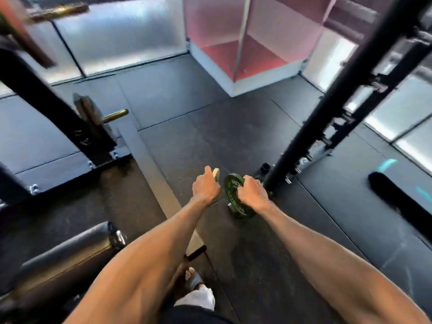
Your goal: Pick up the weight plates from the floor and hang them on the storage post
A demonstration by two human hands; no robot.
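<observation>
My right hand (253, 191) grips the rim of a green weight plate (232, 192), held on edge just above the black rubber floor. My left hand (205, 187) holds a small pale plate (216, 174) by its edge; only a sliver of it shows past my fingers. Both hands are side by side, close to the foot of the black rack upright (327, 113). A brass storage post (115, 115) sticks out from the left rack upright, with a dark plate (87, 113) hanging on it. Another brass post (56, 10) shows blurred at the top left.
A black padded bench (58, 258) lies at the lower left. A grey floor strip (149, 167) runs from the left rack base toward my foot (196, 286). A black roller (397, 197) lies at the right. Frosted wall panels and a pink-white cabinet (245, 54) stand behind.
</observation>
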